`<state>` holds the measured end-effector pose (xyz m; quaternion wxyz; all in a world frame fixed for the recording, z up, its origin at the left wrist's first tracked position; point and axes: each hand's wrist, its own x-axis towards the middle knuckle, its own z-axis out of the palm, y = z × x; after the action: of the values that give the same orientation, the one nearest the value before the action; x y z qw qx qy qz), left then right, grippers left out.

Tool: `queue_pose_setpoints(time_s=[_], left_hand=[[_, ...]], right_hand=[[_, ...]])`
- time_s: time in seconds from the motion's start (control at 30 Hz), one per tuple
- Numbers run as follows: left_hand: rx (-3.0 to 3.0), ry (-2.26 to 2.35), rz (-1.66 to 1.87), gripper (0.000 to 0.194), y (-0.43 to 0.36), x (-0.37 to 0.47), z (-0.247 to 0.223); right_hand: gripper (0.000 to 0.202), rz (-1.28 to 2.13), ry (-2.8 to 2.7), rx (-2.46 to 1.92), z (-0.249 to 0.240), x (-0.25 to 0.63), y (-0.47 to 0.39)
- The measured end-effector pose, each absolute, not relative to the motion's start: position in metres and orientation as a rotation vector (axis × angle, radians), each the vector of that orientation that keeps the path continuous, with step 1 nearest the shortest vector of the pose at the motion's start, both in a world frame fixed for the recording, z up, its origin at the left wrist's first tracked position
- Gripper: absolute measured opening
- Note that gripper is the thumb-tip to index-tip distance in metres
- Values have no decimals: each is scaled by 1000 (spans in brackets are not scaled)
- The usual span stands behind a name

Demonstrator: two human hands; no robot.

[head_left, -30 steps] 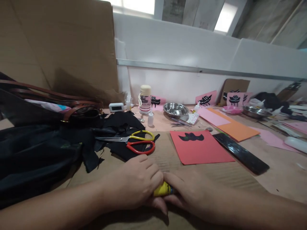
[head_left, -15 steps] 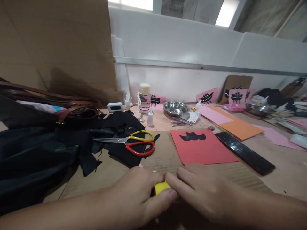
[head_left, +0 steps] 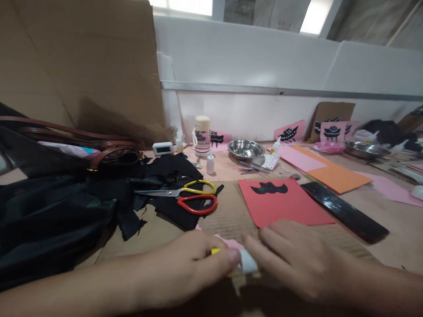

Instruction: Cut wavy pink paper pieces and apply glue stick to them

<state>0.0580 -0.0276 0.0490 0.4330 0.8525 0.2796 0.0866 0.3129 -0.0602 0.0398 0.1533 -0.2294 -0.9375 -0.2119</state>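
My left hand is closed on a yellow and white tube that looks like a glue stick. A bit of its yellow part shows between thumb and fingers; the white part reaches toward my right hand. The bent fingers of that hand close around the tube's right end, blurred, with the thumb hidden. Just beyond the tube lies a scrap of pink paper. Farther forward, a red paper sheet bears a black cut-out shape. Scissors with yellow and red handles rest on black fabric.
A black phone-like slab lies right of the red sheet. Behind stand a small squeeze bottle, a drinking bottle and a metal bowl. Orange paper is at right, a dark bag at left.
My hands have moved slightly apart, the right one rightward. More of the tube's white part shows between them, less of the yellow. Pink paper shows more behind the hands.
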Motion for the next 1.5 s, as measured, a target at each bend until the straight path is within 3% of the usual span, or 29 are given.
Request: queue_pose_setpoints(time_s=[0.1,0.2,0.23,0.37,0.4,0.53,0.7,0.93,0.97,1.07,1.17,1.5], left_hand=[[2335,942,371,43,-5,47,50],[2485,1184,706,25,34,36,35],[2451,1237,836,29,47,33,28],[2354,1371,1006,66,74,25,5],[2343,1357,1028,66,71,25,3],[2293,1051,981,45,29,38,7],[2037,768,634,52,-15,60,8],[1843,766,598,25,-22,65,2],[1812,794,640,24,-21,65,3],[1596,827,798,31,-18,68,4],[1403,777,811,43,-14,72,2],[1833,787,864,29,-29,62,11]], right_hand=[[41,-469,-2613,-843,34,318,-56],[21,-220,-2669,-951,21,317,-55],[16,-140,-2700,-971,17,315,-55],[35,197,-2671,-1106,7,310,-54],[36,266,-2633,-1158,7,310,-53],[48,516,-2477,-1246,9,310,-47],[57,802,-2386,-1179,10,310,-46],[74,573,-2534,-1063,3,314,-48],[71,496,-2564,-1070,5,315,-47],[33,-45,-2654,-944,14,319,-44],[37,-455,-2629,-697,22,319,-43],[47,118,-2534,-1012,18,325,-48]])
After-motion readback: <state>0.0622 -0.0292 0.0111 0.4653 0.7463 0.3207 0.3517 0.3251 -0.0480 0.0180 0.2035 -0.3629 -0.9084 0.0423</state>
